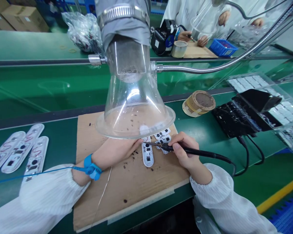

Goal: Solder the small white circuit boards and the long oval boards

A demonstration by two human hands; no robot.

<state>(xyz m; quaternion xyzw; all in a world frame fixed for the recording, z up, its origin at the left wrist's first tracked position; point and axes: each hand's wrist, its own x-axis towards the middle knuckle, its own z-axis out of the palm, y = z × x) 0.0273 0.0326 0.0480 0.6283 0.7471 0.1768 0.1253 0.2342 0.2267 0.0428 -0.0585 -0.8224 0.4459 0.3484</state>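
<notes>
The right hand (185, 151) pinches a soldering iron (197, 150) like a pen, thumb and fingers closed around its black grip; the iron's tip reaches left to a cluster of white circuit boards (163, 138), and its black cord runs off to the right across the table (258, 172); the left hand (116, 151), with a blue wrist strap (91, 167) around its wrist, lies with its fingers stretched out and together, the fingertips (139, 142) pressed at the top end of a single white board (147, 155); that board and the cluster lie just beside each other on a cardboard sheet (127, 191) flecked with dark specks, under the rim of a clear fume hood (134, 110); a thin wire (103, 191) crosses the cardboard near the left wrist; more white boards (21, 149) lie on the table to the left; to the right stand a banded roll (199, 103) and a clear tray (261, 97) of white boards; farther off, beyond the hood, a co-worker's hands (189, 38) work over another cardboard sheet (200, 50).
</notes>
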